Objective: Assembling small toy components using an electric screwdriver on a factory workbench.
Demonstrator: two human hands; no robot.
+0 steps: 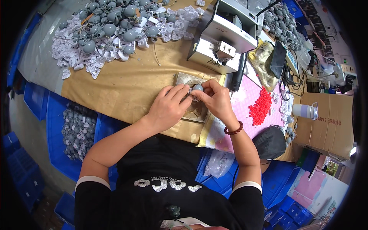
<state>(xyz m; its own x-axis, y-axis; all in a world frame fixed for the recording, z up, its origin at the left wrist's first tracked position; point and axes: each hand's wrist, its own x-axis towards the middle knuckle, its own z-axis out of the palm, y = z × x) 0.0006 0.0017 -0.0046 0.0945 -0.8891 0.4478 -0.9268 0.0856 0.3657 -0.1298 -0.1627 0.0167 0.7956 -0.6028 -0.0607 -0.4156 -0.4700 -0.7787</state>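
A counter [126, 86] covered in brown paper fills the middle of the view, with blue bins [57, 126] along its left and near edges. At its far side lies a broad heap of grey bulb-shaped parts and white plastic pieces [115, 30]. To the right of the heap stands a boxy grey machine [224, 36], and a dark power screwdriver [238, 73] leans just beside it. A pink mat [245, 103] on the right carries a cluster of small red caps [260, 105]. Near the counter's middle sits a flat metal fixture plate [188, 82], partly hidden under the hands. The left hand [166, 107] rests over the plate, its fingers [180, 92] curled narrow and pressed to a small grey ball part [197, 87]. The right hand [216, 99], with a dark red bead bracelet [234, 129] on its wrist, pinches the same part from the other side, so both hands hold it just above the plate
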